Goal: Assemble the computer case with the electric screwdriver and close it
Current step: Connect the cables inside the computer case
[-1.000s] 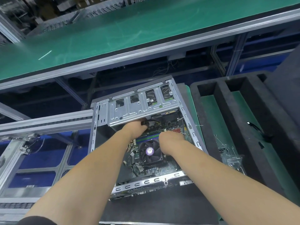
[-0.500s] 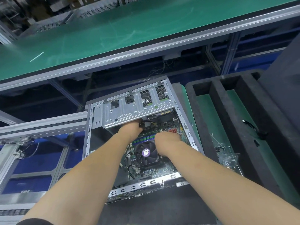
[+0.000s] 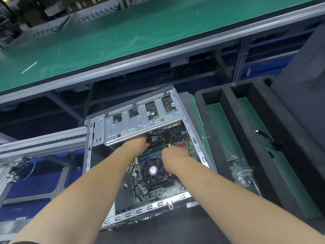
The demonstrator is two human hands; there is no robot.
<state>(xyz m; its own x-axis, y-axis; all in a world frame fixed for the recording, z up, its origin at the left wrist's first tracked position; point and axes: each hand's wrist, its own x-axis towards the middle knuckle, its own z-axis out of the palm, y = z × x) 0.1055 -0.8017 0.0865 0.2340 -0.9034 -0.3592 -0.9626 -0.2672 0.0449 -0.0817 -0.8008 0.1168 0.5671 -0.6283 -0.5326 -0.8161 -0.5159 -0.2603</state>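
Little has shifted since a moment ago — both hands stay deep inside the open steel computer case (image 3: 198,150) on the dark worktop (image 3: 158,233). Left hand (image 3: 136,144) reaches under the perforated drive cage (image 3: 140,124); right hand (image 3: 173,154) sits beside the round black fan (image 3: 153,170) — fingers hidden, their state cannot be told.

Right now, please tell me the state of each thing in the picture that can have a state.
Computer case: open, side panel off, lying flat.
Drive cage: seated in the case.
Cooler fan: mounted on the board; spinning cannot be told.
Left hand: reaching under the cage, fingers hidden.
Right hand: inside the case, fingers hidden.
Screw bag: lying in the foam tray.
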